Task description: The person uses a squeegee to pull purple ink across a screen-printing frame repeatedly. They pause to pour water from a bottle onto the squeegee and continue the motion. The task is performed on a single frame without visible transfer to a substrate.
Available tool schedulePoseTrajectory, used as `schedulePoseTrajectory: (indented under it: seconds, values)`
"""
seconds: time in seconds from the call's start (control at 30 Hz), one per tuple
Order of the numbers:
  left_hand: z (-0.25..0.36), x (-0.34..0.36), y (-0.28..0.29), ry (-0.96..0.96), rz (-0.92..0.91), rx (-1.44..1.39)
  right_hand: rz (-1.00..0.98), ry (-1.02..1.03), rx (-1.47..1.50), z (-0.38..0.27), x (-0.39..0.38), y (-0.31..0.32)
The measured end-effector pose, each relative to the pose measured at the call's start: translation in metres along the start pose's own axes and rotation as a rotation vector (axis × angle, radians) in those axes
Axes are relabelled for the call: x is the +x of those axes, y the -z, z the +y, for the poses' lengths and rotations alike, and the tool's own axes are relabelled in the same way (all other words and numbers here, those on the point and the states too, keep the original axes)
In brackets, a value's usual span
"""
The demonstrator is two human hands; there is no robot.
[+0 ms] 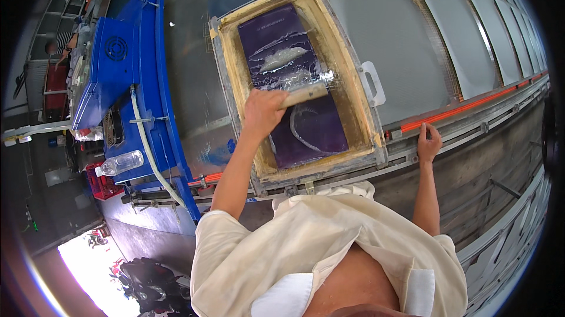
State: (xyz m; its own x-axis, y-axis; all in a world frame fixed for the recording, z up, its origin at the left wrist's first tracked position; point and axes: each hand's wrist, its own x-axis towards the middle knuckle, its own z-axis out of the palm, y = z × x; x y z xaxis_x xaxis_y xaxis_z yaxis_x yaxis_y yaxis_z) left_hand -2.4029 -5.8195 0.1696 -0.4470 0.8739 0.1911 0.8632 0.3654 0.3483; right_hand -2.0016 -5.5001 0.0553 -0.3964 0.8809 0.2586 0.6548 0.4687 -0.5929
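Note:
My left hand (265, 113) is closed around one end of a squeegee (309, 94) with a pale wooden grip. The squeegee lies slantwise over a screen-printing frame (235, 96) with yellowish taped edges. Inside the frame is a dark purple mesh area (315, 123), with wet, glossy clear paste (283, 58) heaped on its upper half and a curved smear lower down. My right hand (429, 142) is at the orange-red rail (465, 107) on the right, its fingers curled into a pinch; what they hold, if anything, I cannot make out.
A white handle (372, 83) sticks out from the frame's right side. Grey panels (453, 34) lie in rows to the right. On the left stands a blue machine (141, 75) with a hose (141, 134); a clear plastic bottle (120, 163) lies on it, above a red crate (103, 181).

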Motion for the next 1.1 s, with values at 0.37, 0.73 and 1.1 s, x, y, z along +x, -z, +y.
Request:
schedulePoseTrajectory:
  seconds: [0.37,0.73,1.1]
  values:
    - [-0.054,0.046,-0.019,-0.017,0.173,0.152,-0.025,-0.013,0.036,0.003,-0.001,-0.002]
    - [-0.055,0.05,-0.02,-0.034,0.132,0.127,0.0,0.029,-0.001,-0.001,0.002,0.0]
    - [-0.072,0.053,-0.02,-0.017,0.056,0.167,0.016,0.059,0.019,0.0,0.004,-0.002]
